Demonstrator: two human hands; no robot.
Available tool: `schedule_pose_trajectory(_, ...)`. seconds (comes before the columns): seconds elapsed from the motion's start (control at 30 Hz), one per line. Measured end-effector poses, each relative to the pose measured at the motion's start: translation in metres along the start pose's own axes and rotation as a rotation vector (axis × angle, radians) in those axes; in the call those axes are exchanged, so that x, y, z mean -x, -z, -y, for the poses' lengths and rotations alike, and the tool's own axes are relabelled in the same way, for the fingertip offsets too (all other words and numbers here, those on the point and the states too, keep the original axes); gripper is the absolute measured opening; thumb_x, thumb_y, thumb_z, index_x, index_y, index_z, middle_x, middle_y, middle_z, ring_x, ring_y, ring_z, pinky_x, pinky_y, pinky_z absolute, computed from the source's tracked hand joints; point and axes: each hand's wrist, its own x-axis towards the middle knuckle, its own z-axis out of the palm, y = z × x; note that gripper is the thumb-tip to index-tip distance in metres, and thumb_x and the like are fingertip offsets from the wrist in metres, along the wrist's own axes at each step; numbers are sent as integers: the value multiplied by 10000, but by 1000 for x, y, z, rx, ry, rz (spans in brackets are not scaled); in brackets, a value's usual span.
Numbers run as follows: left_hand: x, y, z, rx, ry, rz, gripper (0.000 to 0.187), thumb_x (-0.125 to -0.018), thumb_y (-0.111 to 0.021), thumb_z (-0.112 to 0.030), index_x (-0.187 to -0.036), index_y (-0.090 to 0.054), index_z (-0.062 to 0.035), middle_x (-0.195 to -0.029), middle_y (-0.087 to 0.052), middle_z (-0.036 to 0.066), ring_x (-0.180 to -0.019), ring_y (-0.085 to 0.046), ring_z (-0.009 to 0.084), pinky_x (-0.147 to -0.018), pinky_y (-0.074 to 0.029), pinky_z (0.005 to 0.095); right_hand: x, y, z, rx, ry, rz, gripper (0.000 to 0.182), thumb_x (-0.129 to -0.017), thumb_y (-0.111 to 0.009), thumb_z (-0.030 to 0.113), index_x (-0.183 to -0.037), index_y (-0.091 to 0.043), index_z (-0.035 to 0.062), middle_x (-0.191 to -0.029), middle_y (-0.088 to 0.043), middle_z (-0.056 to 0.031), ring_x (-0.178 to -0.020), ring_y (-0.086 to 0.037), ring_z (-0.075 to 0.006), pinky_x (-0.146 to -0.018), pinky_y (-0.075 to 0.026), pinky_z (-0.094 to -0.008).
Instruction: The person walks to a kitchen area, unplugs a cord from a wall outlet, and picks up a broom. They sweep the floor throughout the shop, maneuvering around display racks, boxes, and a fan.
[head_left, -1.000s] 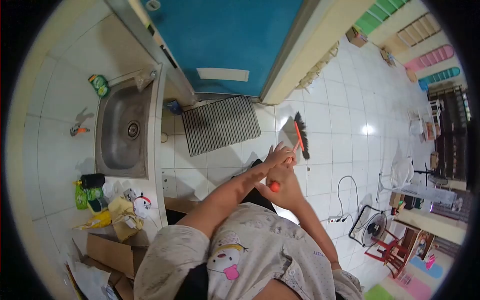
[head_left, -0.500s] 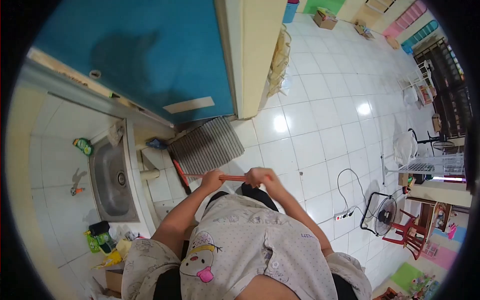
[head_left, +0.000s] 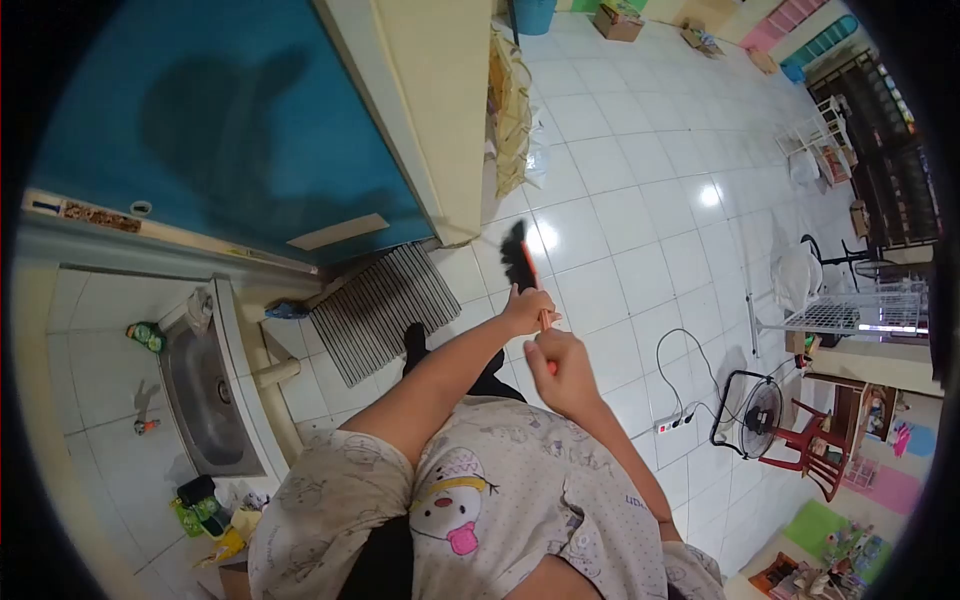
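Observation:
A broom with an orange handle and a dark bristle head (head_left: 517, 257) is held out in front of the body, above the white floor tiles. My left hand (head_left: 528, 311) grips the handle just below the bristles. Close behind it, my right hand (head_left: 562, 372) is closed round the handle near its end, where a bit of orange shows. The striped grey mat (head_left: 385, 315) lies on the floor to the left of the broom, by the blue door (head_left: 230, 130).
A steel sink (head_left: 208, 395) is at the left, with bottles (head_left: 200, 505) below it. A power strip (head_left: 673, 425) with a cable, a standing fan (head_left: 762, 418) and a red chair (head_left: 820, 450) are at the right. A yellowish bag (head_left: 512, 115) hangs by the wall corner.
The broom has swung from the left by the mat to the front, its bristles now pointing away. My left hand has moved right and forward, close to my right hand. The view has shifted.

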Motion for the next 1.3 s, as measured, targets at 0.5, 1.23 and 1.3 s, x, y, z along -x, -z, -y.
schedule_pose_trajectory(0.5, 32, 79, -79, 28, -17, 41, 289, -859, -595, -323, -704, -542, -86, -739, -586, 92, -777, -574, 300, -984, -313, 545, 14, 68, 18, -869, 159, -367, 375, -835, -596, 268, -555, -446, 69, -512, -466, -44, -499, -443, -167, -628, -414, -350)
schedule_pose_trajectory(1.23, -86, -39, -8, 426, 10, -26, 185, -763, -706, -180, -884, -623, -68, -939, -596, 81, -994, -545, 298, -900, -424, 413, -16, 33, -77, -74, 135, -92, 283, -731, -620, 110, -541, -453, -20, -555, -474, -160, -533, -477, -339, -514, -381, -412)
schedule_pose_trajectory(1.3, -93, -31, -28, 211, -238, -190, 167, -759, -711, -153, -833, -606, -45, -899, -589, 84, -928, -560, 297, -845, -442, 387, -13, 60, -62, -176, 172, -179, 325, -745, -619, 114, -537, -405, -14, -540, -433, -136, -515, -437, -295, -502, -355, -386)
